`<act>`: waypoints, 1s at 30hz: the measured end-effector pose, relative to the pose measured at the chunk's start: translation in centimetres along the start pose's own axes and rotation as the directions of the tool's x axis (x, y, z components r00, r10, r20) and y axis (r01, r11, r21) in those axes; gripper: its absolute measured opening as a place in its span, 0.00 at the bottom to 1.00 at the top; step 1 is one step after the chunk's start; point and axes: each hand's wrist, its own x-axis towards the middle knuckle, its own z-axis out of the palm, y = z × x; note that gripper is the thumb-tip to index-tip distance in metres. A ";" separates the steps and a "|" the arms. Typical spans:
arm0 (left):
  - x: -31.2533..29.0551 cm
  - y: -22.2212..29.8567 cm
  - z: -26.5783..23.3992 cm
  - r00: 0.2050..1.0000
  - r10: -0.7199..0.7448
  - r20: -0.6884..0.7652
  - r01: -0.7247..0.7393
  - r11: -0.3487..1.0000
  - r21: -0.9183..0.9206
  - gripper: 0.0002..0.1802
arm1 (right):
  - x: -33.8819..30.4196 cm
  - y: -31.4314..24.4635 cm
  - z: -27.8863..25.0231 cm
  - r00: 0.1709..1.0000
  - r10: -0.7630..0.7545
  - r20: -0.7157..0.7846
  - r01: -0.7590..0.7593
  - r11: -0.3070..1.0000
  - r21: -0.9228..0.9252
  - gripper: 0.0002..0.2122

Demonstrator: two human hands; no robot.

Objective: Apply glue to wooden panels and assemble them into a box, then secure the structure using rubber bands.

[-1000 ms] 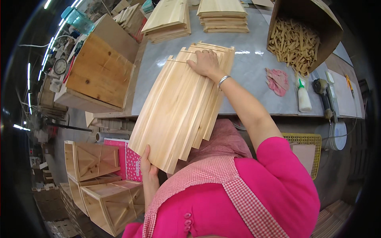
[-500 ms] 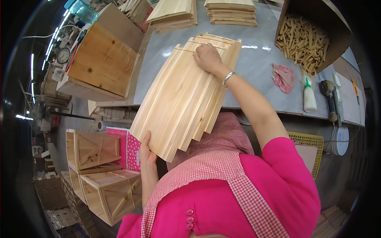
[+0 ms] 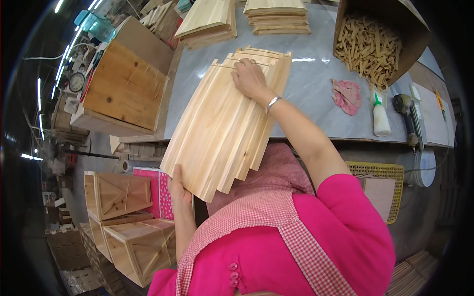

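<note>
A fanned stack of pale wooden boards (image 3: pixel 222 123) slants from the worktable's front edge toward my lap, its far end resting on the table. The boards overlap in steps to the right, and a narrow groove crosses the top one near its far end. My left hand (image 3: pixel 178 187) grips the near left corner of the top board, thumb above and fingers hidden beneath. Over by the groove, my right hand (image 3: pixel 249 79) lies on the wood with its fingers curled closed. What those fingertips pinch, if anything, is hidden.
On the grey worktable (image 3: pixel 311 118) are board stacks (image 3: pixel 276 17), a box of wooden strips (image 3: pixel 368 47), a pink cloth (image 3: pixel 346 96), a glue bottle (image 3: pixel 380 118) and a power tool (image 3: pixel 407 118). A wooden box (image 3: pixel 123 86) stands left. Wooden crates (image 3: pixel 140 241) sit lower left, a yellow basket (image 3: pixel 395 197) right.
The whole view has shifted slightly. My right hand stays curled near the groove, and my left hand keeps its hold on the near corner. The boards lie much as before.
</note>
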 end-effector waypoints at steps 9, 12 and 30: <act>1.4 5.6 8.1 0.433 0.639 0.636 -0.802 -0.049 0.595 0.24 | -1.0 7.3 -1.3 0.968 0.250 -0.017 -0.248 0.950 -0.189 0.29; 3.4 5.3 15.2 0.349 0.434 0.831 -0.868 -0.185 0.461 0.24 | -1.3 7.8 -1.1 0.976 0.217 -0.028 -0.219 0.962 -0.160 0.30; 9.4 -0.4 22.9 0.425 0.225 0.877 -0.837 -0.271 0.475 0.26 | -1.9 6.4 -2.2 0.975 0.212 -0.074 -0.221 0.963 -0.155 0.27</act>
